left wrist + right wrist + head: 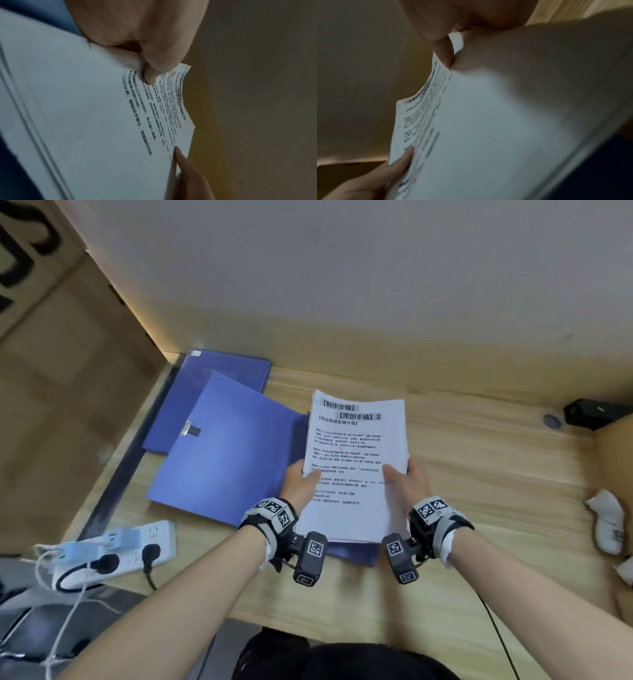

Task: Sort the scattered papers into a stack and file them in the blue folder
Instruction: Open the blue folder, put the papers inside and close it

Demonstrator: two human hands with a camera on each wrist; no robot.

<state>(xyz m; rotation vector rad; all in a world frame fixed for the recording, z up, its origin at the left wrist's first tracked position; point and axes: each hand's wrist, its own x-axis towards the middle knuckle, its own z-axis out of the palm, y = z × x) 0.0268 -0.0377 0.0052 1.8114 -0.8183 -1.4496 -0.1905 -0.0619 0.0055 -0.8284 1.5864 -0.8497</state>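
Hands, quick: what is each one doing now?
Left hand: grips the paper stack at its left edge.
Right hand: grips the same stack's right edge.

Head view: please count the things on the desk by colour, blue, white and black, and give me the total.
Blue: 2, the open blue folder and a second blue folder behind it.
White: 3, the paper stack held by the left hand and right hand, the power strip, a crumpled white thing.
Black: 1, a small black device.
Total: 6.
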